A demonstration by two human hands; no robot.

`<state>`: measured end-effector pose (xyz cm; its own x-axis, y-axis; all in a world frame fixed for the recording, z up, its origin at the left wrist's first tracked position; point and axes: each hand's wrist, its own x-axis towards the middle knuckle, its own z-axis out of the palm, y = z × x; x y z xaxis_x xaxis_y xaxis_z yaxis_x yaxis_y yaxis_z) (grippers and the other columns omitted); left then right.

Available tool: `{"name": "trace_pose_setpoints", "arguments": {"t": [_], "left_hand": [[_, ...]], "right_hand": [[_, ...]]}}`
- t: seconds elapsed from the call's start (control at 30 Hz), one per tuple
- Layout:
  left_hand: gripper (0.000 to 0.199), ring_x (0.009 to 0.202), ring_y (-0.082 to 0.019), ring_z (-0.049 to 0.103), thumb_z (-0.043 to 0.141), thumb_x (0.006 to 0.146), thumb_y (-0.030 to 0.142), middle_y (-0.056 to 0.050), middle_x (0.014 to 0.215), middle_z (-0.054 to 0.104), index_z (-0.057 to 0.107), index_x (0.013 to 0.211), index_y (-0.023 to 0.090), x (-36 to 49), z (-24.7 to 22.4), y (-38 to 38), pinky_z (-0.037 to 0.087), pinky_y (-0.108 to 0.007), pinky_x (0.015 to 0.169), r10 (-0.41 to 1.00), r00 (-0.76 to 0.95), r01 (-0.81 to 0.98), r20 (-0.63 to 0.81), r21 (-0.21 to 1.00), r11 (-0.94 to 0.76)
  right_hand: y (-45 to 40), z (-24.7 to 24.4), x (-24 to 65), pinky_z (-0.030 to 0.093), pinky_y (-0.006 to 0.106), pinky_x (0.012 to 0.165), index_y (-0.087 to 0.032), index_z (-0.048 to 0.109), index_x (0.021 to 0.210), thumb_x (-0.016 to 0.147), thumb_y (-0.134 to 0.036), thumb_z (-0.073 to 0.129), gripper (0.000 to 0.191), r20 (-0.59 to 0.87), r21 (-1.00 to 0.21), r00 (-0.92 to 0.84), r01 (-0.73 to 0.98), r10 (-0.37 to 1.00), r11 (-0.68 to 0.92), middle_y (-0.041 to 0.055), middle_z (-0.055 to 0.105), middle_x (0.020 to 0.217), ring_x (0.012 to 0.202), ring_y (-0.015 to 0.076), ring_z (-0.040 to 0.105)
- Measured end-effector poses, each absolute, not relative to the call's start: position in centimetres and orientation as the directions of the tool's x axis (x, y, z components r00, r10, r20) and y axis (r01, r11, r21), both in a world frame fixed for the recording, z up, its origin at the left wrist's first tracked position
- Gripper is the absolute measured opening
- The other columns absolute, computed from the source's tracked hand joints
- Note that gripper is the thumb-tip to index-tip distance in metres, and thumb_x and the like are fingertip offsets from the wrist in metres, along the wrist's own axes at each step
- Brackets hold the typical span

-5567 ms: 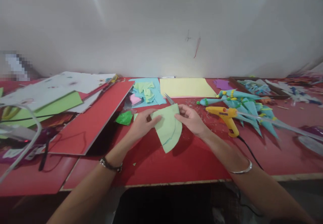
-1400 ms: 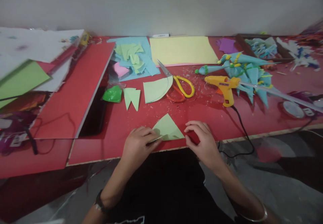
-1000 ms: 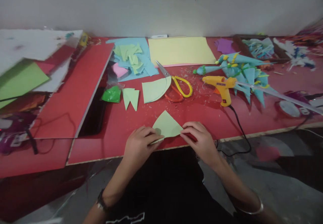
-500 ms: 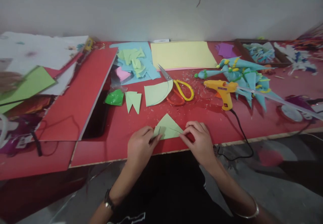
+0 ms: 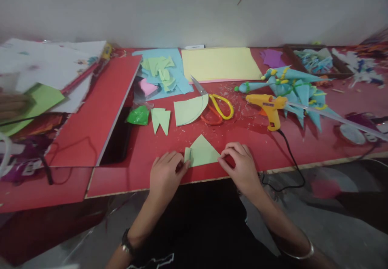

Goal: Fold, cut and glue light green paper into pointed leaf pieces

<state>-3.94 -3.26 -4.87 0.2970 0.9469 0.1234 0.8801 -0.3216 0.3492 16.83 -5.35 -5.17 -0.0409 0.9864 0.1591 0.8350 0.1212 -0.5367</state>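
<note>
The hands, left (image 5: 164, 171) and right (image 5: 241, 168), pinch the pale green paper (image 5: 202, 152), its tip pointing forward, long axis side to side.

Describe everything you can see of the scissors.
The scissors have slim, silvery, metal-looking blades, apparently shut, and two loop handles, one yellow, one orange-red, glossy like plastic. They lie flat on the red table, unheld, tips pointing away from the person and leftward. Pale green paper overlaps them near the pivot.
</note>
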Motion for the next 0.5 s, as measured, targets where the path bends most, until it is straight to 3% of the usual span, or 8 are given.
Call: {"name": "trace_pose_setpoints", "arguments": {"t": [0.1,0.17,0.27,0.37,0.5], "left_hand": [[0.024,0.059,-0.013,0.048,0.048,0.082,0.032,0.002,0.06,0.051,0.048,0.063,0.018,-4.1,-5.0,-3.4,0.034,-0.026,0.058,0.948,0.298,0.886,0.111,0.337,-0.318],[0.014,0.07,-0.015,0.053,0.048,0.082,0.03,-0.003,0.079,0.057,0.054,0.083,0.017,-4.2,-5.0,-3.4,0.04,-0.027,0.062,0.942,0.291,0.884,0.167,0.328,-0.331],[0.038,0.1,-0.022,0.05,0.049,0.081,0.021,-0.014,0.119,0.046,0.043,0.118,0.017,-4.3,-4.7,-3.3,0.043,-0.033,0.079,0.875,0.379,0.866,0.302,0.219,-0.451],[0.049,0.115,-0.025,0.04,0.046,0.079,0.008,-0.009,0.134,0.036,0.041,0.124,0.028,-4.0,-3.9,-2.9,0.038,-0.039,0.09,0.712,0.654,0.733,0.255,0.022,-0.68],[0.047,0.114,-0.022,0.041,0.04,0.081,0.007,0.0,0.136,0.039,0.045,0.123,0.029,-3.3,-2.8,-2.5,0.035,-0.037,0.093,0.548,0.83,0.556,0.1,-0.084,-0.827]], "right_hand": [[-5.4,-5.2,17.1,0.035,0.033,0.077,-0.02,0.054,0.076,0.079,-0.024,0.052,0.006,0.151,-0.543,-0.039,0.832,0.988,0.115,0.0022,0.055,0.089,0.081,0.0175,0.048],[-5.4,-5.2,17.2,0.036,0.033,0.077,-0.021,0.054,0.077,0.08,-0.024,0.051,0.006,0.144,-0.539,-0.049,0.833,0.988,0.12,0.0025,0.054,0.09,0.082,0.0178,0.048],[-5.5,-5.1,17.3,0.035,0.034,0.077,-0.021,0.055,0.078,0.081,-0.024,0.049,0.007,0.131,-0.528,-0.07,0.84,0.989,0.129,0.003,0.055,0.092,0.084,0.0185,0.048],[-5.4,-5.0,17.4,0.035,0.035,0.078,-0.021,0.055,0.08,0.083,-0.024,0.047,0.009,0.122,-0.527,-0.096,0.837,0.988,0.147,0.0033,0.055,0.093,0.085,0.0187,0.047],[-5.4,-4.9,17.5,0.036,0.034,0.078,-0.021,0.056,0.082,0.084,-0.023,0.046,0.01,0.119,-0.537,-0.117,0.828,0.986,0.163,0.0038,0.055,0.094,0.086,0.0189,0.047]]}}
